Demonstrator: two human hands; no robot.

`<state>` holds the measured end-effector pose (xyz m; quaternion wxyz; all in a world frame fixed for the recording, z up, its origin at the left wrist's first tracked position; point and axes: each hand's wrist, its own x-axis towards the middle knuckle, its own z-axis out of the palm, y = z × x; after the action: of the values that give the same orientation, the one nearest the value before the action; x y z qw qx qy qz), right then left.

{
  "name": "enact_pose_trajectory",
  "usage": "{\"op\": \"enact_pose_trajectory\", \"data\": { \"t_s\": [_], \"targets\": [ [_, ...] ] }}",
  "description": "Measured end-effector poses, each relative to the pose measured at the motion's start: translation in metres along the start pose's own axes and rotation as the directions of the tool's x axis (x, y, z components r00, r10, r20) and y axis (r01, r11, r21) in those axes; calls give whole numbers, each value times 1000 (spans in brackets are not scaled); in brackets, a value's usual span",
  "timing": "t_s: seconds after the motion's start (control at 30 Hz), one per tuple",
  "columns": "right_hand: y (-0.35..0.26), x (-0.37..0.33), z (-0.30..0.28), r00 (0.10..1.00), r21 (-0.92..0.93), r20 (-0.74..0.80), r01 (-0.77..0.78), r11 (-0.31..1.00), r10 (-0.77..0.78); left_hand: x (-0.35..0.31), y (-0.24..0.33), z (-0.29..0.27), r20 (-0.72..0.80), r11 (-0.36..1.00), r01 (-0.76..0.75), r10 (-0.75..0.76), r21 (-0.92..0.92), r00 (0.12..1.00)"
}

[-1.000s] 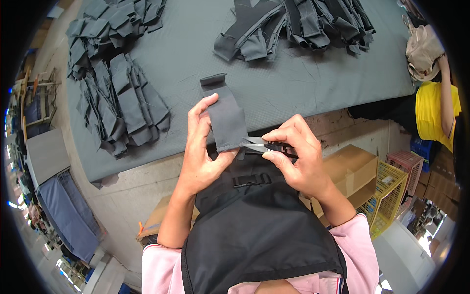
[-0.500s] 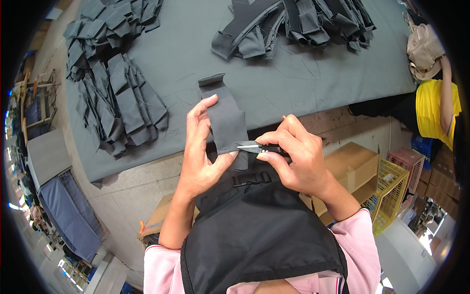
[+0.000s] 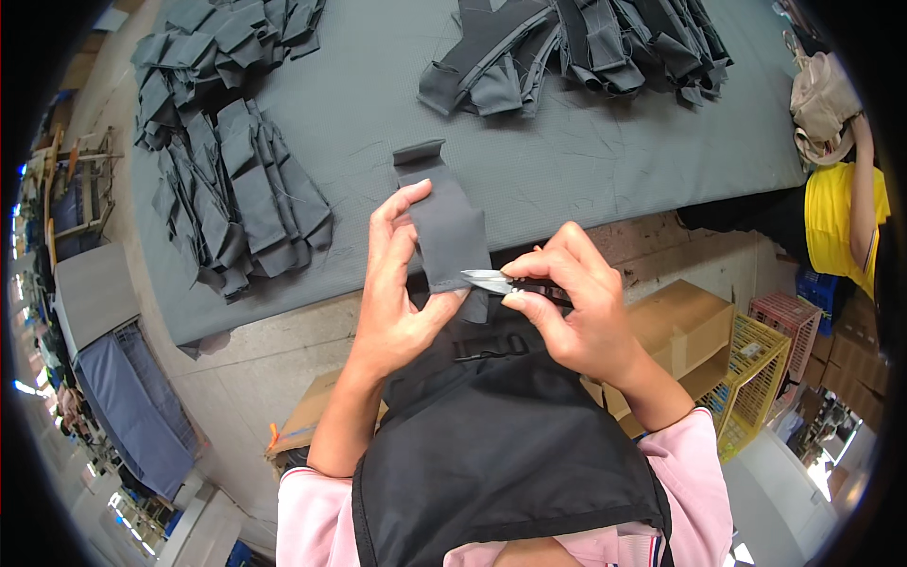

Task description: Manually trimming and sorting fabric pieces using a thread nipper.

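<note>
A dark grey strip of fabric [image 3: 452, 227] is pinched in my left hand [image 3: 402, 293], its far end folded over above the table's near edge. My left thumb presses near the strip's lower end, with the fingers along its left side and behind it. My right hand [image 3: 586, 307] grips a pair of small thread snips [image 3: 487, 281] with dark handles. Their pointed metal blades lie against the strip's lower end, close to my left thumb tip; the blades look nearly together. My right palm hides part of the handles.
A grey cloth-covered table [image 3: 378, 113] spreads ahead, with piled fabric strips [image 3: 260, 180] at left and another pile [image 3: 586, 47] at the far right. A cardboard box [image 3: 680, 326] and yellow crate [image 3: 756, 369] stand at right. A person in a yellow top [image 3: 836, 217] is beyond.
Both the strip and my left hand have shifted slightly right. The snips have turned a little, so their blades show brighter and wider. My right hand still grips them at the strip's lower end.
</note>
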<state>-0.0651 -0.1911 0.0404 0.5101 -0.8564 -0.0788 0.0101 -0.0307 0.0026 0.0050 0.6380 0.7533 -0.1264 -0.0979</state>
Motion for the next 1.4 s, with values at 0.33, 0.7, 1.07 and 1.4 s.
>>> {"op": "enact_pose_trajectory", "data": {
  "t_s": [0.33, 0.7, 1.07, 1.4],
  "targets": [
    [-8, 11, 9, 987, -95, 40, 158, 983, -154, -4, -4, -1, 26, 994, -70, 68, 88, 997],
    [-3, 9, 8, 997, 130, 30, 60, 990, -64, -5, -4, -8, 32, 988, -87, 83, 131, 996],
    [17, 29, 35, 848, 712, 371, -521, 471, 378, -12, -5, 6, -154, 973, 183, -204, -139, 967],
    [20, 10, 19, 953, -181, -234, 152, 972, -192, -7, 5, 6, -149, 867, 303, -386, -395, 910]
  ]
}}
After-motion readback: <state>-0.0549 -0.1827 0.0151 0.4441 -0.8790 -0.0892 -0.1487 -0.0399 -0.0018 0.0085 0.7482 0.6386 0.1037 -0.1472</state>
